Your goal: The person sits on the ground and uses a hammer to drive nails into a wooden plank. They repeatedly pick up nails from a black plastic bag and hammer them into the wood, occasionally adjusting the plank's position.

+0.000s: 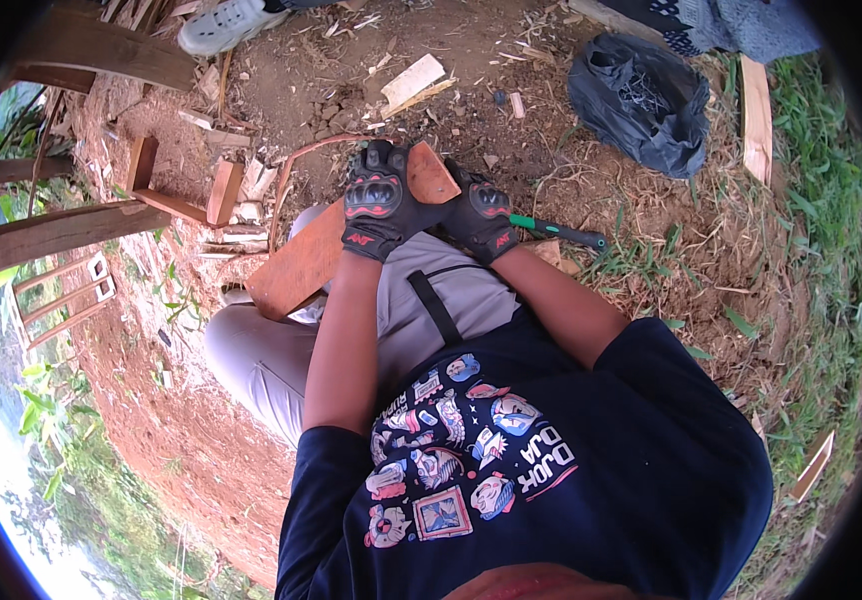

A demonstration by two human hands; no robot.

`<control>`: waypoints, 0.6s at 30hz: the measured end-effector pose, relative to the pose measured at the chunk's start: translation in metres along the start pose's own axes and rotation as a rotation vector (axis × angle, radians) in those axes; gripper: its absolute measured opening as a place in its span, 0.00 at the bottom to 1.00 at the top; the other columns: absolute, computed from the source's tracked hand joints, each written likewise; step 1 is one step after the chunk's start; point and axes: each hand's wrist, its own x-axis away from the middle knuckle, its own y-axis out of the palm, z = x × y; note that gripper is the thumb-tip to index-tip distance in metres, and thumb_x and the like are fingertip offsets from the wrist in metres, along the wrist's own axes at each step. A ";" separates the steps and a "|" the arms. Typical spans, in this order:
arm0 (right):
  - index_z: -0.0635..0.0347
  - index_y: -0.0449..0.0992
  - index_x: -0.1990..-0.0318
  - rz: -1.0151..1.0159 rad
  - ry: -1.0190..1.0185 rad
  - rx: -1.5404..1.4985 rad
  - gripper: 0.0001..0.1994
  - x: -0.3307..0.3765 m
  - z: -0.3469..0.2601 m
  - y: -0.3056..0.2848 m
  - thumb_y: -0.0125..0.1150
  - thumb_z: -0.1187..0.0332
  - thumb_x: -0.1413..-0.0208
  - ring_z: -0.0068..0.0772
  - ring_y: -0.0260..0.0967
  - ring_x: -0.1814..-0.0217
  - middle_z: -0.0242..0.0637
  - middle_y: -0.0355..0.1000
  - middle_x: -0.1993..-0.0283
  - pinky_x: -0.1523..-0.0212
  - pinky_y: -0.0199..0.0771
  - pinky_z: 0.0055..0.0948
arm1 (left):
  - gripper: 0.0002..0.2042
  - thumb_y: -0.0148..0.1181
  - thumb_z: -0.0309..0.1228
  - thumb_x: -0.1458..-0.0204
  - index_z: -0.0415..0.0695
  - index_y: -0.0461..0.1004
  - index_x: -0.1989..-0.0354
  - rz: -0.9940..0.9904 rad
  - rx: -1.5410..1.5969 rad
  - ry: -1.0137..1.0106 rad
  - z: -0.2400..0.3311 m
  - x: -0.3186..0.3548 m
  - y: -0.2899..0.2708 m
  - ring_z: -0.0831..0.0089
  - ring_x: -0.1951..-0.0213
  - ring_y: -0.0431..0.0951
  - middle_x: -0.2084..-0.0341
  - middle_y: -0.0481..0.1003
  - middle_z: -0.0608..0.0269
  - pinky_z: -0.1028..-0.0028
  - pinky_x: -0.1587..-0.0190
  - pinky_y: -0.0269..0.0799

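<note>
A reddish-brown wooden board (pixel 296 262) slants across my lap, its lower left end over my left knee. My left hand (pixel 381 200), in a black glove with red trim, lies across the board with its fingers curled over the far edge. At the upper right, a short wooden end piece (pixel 434 175) shows between my hands; whether it is joined to the board is hidden. My right hand (pixel 481 208), gloved alike, is closed against that piece, its fingers partly hidden. A tool with a green and black handle (pixel 556 230) sticks out beside my right wrist; its head is out of sight.
A U-shaped wooden assembly (pixel 186 203) lies at left, near wooden beams (pixel 61 235). Wood scraps (pixel 414 82) litter the soil ahead. A black plastic bag (pixel 641 105) sits at the far right, beside a pale plank (pixel 756 120). A person's grey clog (pixel 226 27) shows at the top.
</note>
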 end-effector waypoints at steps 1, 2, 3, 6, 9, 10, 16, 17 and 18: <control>0.54 0.73 0.31 -0.054 0.022 0.045 0.40 -0.001 -0.006 -0.006 0.75 0.44 0.48 0.58 0.80 0.41 0.52 0.81 0.41 0.44 0.80 0.52 | 0.45 0.81 0.60 0.66 0.41 0.78 0.42 0.000 0.000 0.002 -0.002 0.002 0.001 0.43 0.43 0.78 0.46 0.76 0.42 0.47 0.40 0.75; 0.54 0.73 0.31 -0.115 0.040 0.089 0.39 -0.003 -0.019 -0.018 0.74 0.44 0.47 0.58 0.80 0.40 0.53 0.81 0.41 0.42 0.80 0.52 | 0.43 0.81 0.59 0.65 0.41 0.79 0.43 0.044 0.000 -0.007 -0.001 0.005 -0.002 0.43 0.45 0.79 0.48 0.76 0.43 0.48 0.40 0.75; 0.54 0.73 0.31 -0.175 0.054 0.134 0.39 -0.002 -0.033 -0.030 0.74 0.45 0.46 0.58 0.80 0.40 0.53 0.80 0.40 0.41 0.79 0.51 | 0.44 0.81 0.59 0.66 0.41 0.78 0.42 0.046 0.001 -0.018 0.000 0.008 -0.005 0.43 0.44 0.78 0.47 0.77 0.43 0.48 0.40 0.75; 0.53 0.74 0.31 -0.069 -0.225 0.512 0.33 0.024 -0.027 -0.075 0.70 0.52 0.42 0.57 0.78 0.37 0.53 0.80 0.40 0.36 0.77 0.49 | 0.48 0.82 0.60 0.67 0.41 0.76 0.39 0.021 0.029 -0.048 0.001 0.008 -0.007 0.43 0.40 0.76 0.44 0.76 0.42 0.49 0.37 0.73; 0.53 0.78 0.35 -0.304 -0.017 0.645 0.25 0.049 -0.015 -0.129 0.64 0.63 0.41 0.55 0.78 0.37 0.50 0.80 0.40 0.34 0.76 0.50 | 0.48 0.82 0.59 0.67 0.41 0.76 0.38 0.032 0.052 -0.065 -0.003 0.012 -0.005 0.43 0.41 0.76 0.44 0.76 0.42 0.48 0.37 0.73; 0.55 0.79 0.38 -0.367 0.029 0.726 0.23 0.060 -0.011 -0.146 0.61 0.67 0.42 0.54 0.78 0.37 0.51 0.80 0.41 0.34 0.75 0.50 | 0.48 0.82 0.58 0.68 0.42 0.76 0.38 -0.003 0.055 -0.079 0.000 0.010 -0.008 0.43 0.41 0.76 0.44 0.75 0.43 0.48 0.37 0.73; 0.53 0.81 0.46 -0.223 -0.107 0.940 0.17 0.102 0.038 -0.160 0.60 0.69 0.43 0.53 0.79 0.46 0.46 0.79 0.49 0.45 0.78 0.52 | 0.50 0.82 0.58 0.69 0.44 0.74 0.35 -0.012 0.058 -0.098 -0.002 0.011 -0.006 0.43 0.40 0.76 0.41 0.72 0.43 0.48 0.37 0.74; 0.53 0.81 0.46 -0.238 -0.107 0.943 0.16 0.102 0.035 -0.160 0.60 0.69 0.42 0.53 0.79 0.47 0.45 0.79 0.50 0.46 0.78 0.52 | 0.50 0.83 0.58 0.69 0.43 0.74 0.35 -0.013 0.059 -0.097 -0.002 0.012 -0.006 0.43 0.40 0.76 0.40 0.72 0.43 0.48 0.37 0.74; 0.54 0.81 0.47 -0.253 -0.107 0.945 0.16 0.103 0.032 -0.161 0.60 0.69 0.42 0.52 0.79 0.49 0.45 0.79 0.51 0.48 0.78 0.52 | 0.50 0.83 0.58 0.69 0.43 0.74 0.35 -0.003 0.059 -0.098 -0.002 0.013 -0.006 0.43 0.40 0.76 0.41 0.72 0.43 0.48 0.38 0.75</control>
